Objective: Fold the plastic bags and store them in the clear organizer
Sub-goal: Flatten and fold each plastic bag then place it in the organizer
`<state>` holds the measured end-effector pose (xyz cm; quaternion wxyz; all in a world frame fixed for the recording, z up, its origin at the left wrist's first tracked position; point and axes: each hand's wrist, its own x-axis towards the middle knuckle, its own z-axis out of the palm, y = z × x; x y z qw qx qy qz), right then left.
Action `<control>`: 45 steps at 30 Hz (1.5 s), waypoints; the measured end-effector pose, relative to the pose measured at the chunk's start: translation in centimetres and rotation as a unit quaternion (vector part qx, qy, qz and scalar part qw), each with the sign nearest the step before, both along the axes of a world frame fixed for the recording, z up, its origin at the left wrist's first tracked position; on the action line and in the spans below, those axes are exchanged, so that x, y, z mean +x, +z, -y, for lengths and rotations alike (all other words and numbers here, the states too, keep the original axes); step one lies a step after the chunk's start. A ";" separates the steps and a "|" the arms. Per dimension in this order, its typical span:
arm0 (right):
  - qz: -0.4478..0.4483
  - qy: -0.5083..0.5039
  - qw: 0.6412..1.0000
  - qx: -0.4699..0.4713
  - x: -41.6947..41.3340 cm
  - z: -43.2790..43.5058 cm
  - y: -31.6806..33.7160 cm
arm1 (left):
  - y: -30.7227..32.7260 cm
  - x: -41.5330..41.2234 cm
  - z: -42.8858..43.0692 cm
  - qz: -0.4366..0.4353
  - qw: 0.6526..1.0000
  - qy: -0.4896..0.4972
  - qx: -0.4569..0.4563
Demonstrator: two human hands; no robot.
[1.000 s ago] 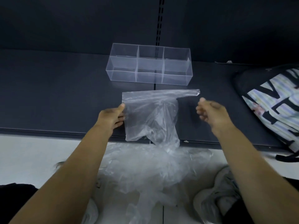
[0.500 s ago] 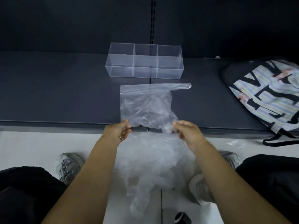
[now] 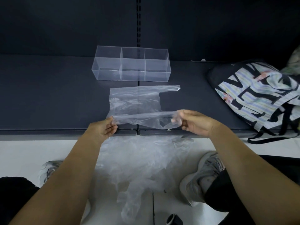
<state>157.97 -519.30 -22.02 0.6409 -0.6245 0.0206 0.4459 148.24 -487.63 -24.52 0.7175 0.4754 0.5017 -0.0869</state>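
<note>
A clear plastic bag [image 3: 134,101] lies flat on the dark shelf [image 3: 48,95], one handle strip reaching right along its far edge. My left hand [image 3: 103,129] pinches the bag's near left corner. My right hand [image 3: 193,121] grips the near handle end, so the near edge is raised and stretched between both hands. Behind the bag stands the clear organizer [image 3: 131,66] with three compartments, all holding nothing. A heap of loose clear bags [image 3: 142,163] lies on the white floor below the shelf edge.
A black drawstring bag with a striped lettered print [image 3: 259,93] rests on the shelf at the right, its cords hanging over the edge. My grey shoes [image 3: 201,176] sit on the floor beside the heap. A dark back wall rises behind the organizer.
Both hands dropped from the bag's far sides to its near edge. The right hand then drew the near handle out to the right, stretching the edge taut and lifting it off the shelf.
</note>
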 end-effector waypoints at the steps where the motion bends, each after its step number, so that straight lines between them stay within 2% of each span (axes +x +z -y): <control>1: 0.018 0.043 0.999 -0.023 -0.1 0.2 -0.1 | -0.1 -0.1 0.1 0.001 1.000 0.002 0.000; 3: 0.058 0.093 0.989 -0.102 -0.3 0.3 -0.5 | -0.1 -0.2 0.2 0.004 1.000 0.005 0.002; 4: 0.092 0.084 0.981 -0.149 -0.5 0.1 -0.8 | -0.1 -0.3 0.2 0.004 1.000 0.005 0.003; 6: 0.178 -0.020 0.951 -0.251 -1.1 -0.5 -1.5 | -0.2 -0.4 0.2 0.003 1.000 0.003 0.009; 9: 0.313 -0.200 0.834 -0.407 -1.9 -1.3 -2.6 | -0.4 -0.8 0.3 0.002 1.000 -0.002 0.021; 10: 0.330 -0.229 0.802 -0.441 -2.3 -1.6 -2.8 | -0.5 -0.9 0.4 0.003 1.000 -0.005 0.020; 11: 0.326 -0.253 0.788 -0.457 -2.5 -1.9 -3.0 | -0.7 -1.0 0.5 0.003 1.000 -0.007 0.019; 12: 0.300 -0.279 0.794 -0.449 -2.6 -2.2 -3.3 | -0.8 -1.1 0.7 0.002 1.000 -0.010 0.019; 13: 0.258 -0.308 0.817 -0.414 -2.6 -2.5 -3.6 | -1.0 -1.2 0.9 -0.001 1.000 -0.013 0.020; 15: 0.154 -0.350 0.879 -0.286 -2.6 -2.9 -3.9 | -1.2 -1.4 1.2 -0.006 1.000 -0.016 0.027; 17: 0.053 -0.338 0.926 -0.160 -2.3 -2.2 -3.7 | -1.3 -1.6 1.3 -0.008 0.999 -0.012 0.032; 19: -0.041 -0.303 0.951 -0.038 -1.8 -0.7 -3.3 | -1.3 -1.7 1.4 -0.007 0.999 -0.008 0.038; 21: -0.098 -0.295 0.950 0.023 -1.5 0.4 -3.1 | -1.3 -1.8 1.4 -0.005 0.999 -0.011 0.048; 23: -0.087 -0.330 0.940 -0.011 -1.3 0.6 -3.2 | -1.4 -1.8 1.7 -0.005 0.998 -0.019 0.064; 25: -0.007 -0.338 0.931 -0.135 -1.2 0.0 -3.7 | -1.6 -2.0 1.9 -0.008 0.996 -0.020 0.083; 27: 0.056 -0.347 0.905 -0.239 -1.1 -0.5 -4.4 | -2.0 -2.1 1.8 -0.010 0.995 -0.011 0.103; 30: 0.115 -0.377 0.868 -0.300 -1.1 -0.3 -5.3 | -2.6 -2.2 1.6 -0.014 0.991 -0.012 0.129; 33: 0.169 -0.391 0.826 -0.369 -1.2 0.4 -5.3 | -2.5 -2.6 1.5 -0.030 0.980 -0.064 0.187; 35: 0.183 -0.386 0.791 -0.438 -1.2 0.4 -4.8 | -1.7 -2.9 1.0 -0.061 0.949 -0.148 0.270; 36: 0.200 -0.379 0.769 -0.475 -1.2 -0.1 -4.4 | -1.3 -3.0 0.7 -0.088 0.920 -0.182 0.337; 38: 0.287 -0.352 0.720 -0.526 -1.3 -2.5 -3.7 | -0.7 -2.6 0.5 -0.109 0.837 -0.182 0.504; 39: 0.352 -0.325 0.707 -0.520 -1.6 -4.4 -3.6 | -0.5 -2.0 0.6 -0.069 0.798 -0.170 0.574; 40: 0.417 -0.281 0.711 -0.491 -2.1 -6.8 -3.6 | -0.3 -1.1 1.0 -0.012 0.763 -0.176 0.622; 42: 0.506 -0.132 0.751 -0.403 -3.4 -11.9 -4.2 | -0.9 0.9 1.8 0.074 0.704 -0.255 0.658; 43: 0.521 -0.041 0.766 -0.374 -4.0 -14.1 -4.9 | -1.5 1.6 2.1 0.086 0.686 -0.311 0.653; 45: 0.522 0.096 0.768 -0.358 -5.1 -16.8 -6.5 | -3.2 2.2 2.1 0.055 0.650 -0.412 0.636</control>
